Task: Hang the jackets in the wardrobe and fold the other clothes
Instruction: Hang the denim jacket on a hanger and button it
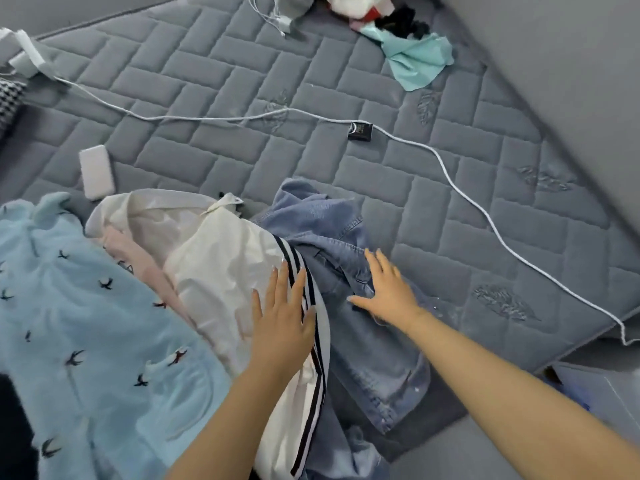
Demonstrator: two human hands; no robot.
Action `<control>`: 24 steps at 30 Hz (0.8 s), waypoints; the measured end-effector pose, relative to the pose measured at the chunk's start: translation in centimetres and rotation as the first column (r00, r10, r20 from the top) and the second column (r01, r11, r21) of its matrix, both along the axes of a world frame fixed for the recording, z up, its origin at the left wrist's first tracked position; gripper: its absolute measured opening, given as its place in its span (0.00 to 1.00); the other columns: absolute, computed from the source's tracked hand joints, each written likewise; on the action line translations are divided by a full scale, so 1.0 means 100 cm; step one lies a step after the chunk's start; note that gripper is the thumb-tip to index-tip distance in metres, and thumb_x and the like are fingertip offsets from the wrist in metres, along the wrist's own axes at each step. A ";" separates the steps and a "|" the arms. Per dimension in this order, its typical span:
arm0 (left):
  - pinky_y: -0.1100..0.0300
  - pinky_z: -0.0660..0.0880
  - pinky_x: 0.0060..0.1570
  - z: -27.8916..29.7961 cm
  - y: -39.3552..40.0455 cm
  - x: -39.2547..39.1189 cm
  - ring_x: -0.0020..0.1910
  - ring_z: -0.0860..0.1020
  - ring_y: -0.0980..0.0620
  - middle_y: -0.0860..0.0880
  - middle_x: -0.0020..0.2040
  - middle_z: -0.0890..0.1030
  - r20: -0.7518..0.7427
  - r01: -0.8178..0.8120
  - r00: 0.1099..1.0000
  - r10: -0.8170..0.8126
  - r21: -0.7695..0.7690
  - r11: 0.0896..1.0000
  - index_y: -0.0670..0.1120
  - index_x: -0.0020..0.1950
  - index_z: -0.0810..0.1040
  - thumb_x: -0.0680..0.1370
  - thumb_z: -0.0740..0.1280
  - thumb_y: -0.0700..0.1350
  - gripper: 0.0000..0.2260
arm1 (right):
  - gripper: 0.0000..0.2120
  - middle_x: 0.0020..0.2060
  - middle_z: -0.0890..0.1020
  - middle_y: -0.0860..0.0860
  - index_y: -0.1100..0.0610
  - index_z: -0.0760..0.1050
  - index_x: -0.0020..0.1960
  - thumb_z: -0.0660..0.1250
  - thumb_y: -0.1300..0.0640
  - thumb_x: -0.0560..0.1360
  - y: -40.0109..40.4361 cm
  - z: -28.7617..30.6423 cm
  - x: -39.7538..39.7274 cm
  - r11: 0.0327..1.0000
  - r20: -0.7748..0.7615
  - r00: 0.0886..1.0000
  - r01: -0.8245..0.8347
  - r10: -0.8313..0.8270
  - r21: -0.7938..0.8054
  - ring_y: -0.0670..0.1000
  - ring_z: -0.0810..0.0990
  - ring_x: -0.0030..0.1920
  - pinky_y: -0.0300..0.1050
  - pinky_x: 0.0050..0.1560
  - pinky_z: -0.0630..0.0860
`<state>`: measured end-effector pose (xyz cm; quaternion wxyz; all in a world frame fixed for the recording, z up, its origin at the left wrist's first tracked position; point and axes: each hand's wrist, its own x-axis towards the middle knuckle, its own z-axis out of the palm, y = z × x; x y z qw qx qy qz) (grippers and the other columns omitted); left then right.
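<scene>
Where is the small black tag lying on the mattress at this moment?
In the head view, the black tag lies right of centre on the grey mattress, touching the white cable, beyond the denim jacket.

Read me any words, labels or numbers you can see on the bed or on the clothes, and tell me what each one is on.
Nothing here can be read.
Small black tag on the mattress beside the white cable: pale marks on it, too small and blurred to read.
Light blue garment: small dark bird shapes only, no writing.

Soft, even daylight, faint shadows; wide-angle bending at the edges, slight blur overall, no glare.
</scene>
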<state>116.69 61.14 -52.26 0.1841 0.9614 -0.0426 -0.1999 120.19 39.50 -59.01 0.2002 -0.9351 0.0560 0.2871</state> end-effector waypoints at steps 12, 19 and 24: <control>0.45 0.44 0.76 -0.050 -0.039 0.084 0.79 0.44 0.51 0.53 0.80 0.49 0.004 0.025 1.000 -0.025 -0.177 0.984 0.57 0.79 0.55 0.80 0.65 0.54 0.30 | 0.03 0.37 0.81 0.52 0.62 0.81 0.47 0.69 0.62 0.76 -0.040 -0.022 0.028 0.570 -0.237 0.910 0.400 -0.341 0.718 0.46 0.77 0.40 0.44 0.43 0.75; 0.43 0.73 0.47 0.000 -0.082 0.086 0.38 0.75 0.48 0.45 0.36 0.78 -0.021 0.106 0.991 -0.129 -0.448 0.888 0.40 0.40 0.74 0.80 0.66 0.49 0.14 | 0.12 0.49 0.86 0.55 0.56 0.84 0.54 0.73 0.58 0.70 -0.089 0.077 0.006 0.212 -0.414 0.849 0.493 -0.327 0.844 0.50 0.84 0.50 0.41 0.51 0.79; 0.54 0.64 0.37 0.092 -0.119 0.076 0.33 0.67 0.52 0.44 0.32 0.67 -0.088 -0.073 0.996 0.023 -0.621 0.781 0.35 0.38 0.66 0.81 0.64 0.46 0.18 | 0.16 0.48 0.86 0.53 0.56 0.84 0.51 0.78 0.58 0.63 -0.123 0.139 -0.025 0.026 -0.399 0.762 0.478 -0.510 0.878 0.49 0.84 0.47 0.38 0.47 0.79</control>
